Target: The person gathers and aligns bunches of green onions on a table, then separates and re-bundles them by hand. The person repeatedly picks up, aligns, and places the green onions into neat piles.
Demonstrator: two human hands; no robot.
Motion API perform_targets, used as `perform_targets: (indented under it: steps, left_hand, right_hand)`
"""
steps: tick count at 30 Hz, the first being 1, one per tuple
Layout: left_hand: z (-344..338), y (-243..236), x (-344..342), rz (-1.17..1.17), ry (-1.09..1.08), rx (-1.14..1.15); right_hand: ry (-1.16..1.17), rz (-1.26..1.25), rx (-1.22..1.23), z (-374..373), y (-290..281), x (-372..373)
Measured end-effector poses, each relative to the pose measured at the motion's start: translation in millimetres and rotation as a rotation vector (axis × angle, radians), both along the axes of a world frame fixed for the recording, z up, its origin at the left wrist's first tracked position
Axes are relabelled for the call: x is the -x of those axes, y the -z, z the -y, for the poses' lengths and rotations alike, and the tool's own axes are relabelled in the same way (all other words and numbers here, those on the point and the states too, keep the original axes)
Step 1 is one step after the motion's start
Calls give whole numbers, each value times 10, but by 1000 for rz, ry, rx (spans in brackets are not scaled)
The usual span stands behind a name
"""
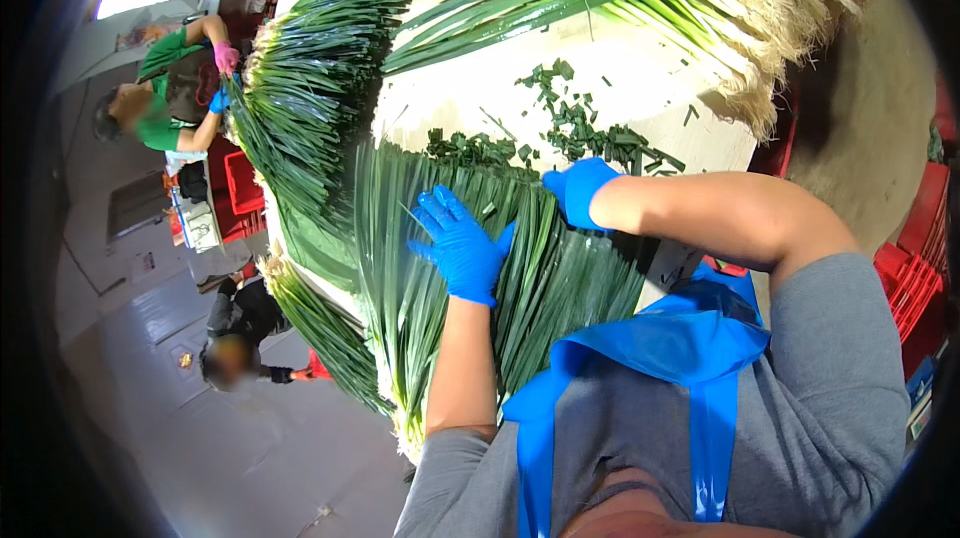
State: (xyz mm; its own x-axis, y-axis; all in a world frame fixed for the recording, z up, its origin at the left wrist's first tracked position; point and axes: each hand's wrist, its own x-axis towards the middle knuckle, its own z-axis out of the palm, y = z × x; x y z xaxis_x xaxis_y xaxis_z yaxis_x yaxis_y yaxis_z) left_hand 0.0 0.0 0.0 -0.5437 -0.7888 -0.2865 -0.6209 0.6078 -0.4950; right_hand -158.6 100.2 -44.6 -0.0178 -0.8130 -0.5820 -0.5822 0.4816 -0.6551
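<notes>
My left hand, in a blue glove, lies flat with its fingers spread on a thick layer of long green leek leaves. At the far edge of that layer my right hand, also blue-gloved, is closed. Whatever it grips is hidden by the fist. The leaf ends form a fairly even line between the two hands. Just beyond that line, short cut leaf pieces are scattered over the pale tabletop.
A big bundle of leeks with stringy roots lies at the far right. More leeks are piled at the left. Two other people stand across there; one with pink and blue gloves handles leeks. Red crates stand at right.
</notes>
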Motion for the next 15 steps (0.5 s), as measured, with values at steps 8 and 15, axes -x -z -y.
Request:
perform_targets:
  steps: [8, 15]
  left_hand:
    - [-69, -42, -83, -47, 0, 3]
    - [-70, 6, -48, -65, -6, -10]
  right_hand:
    - [118, 78, 39, -6, 3, -115]
    - [56, -19, 125, -169, 86, -45]
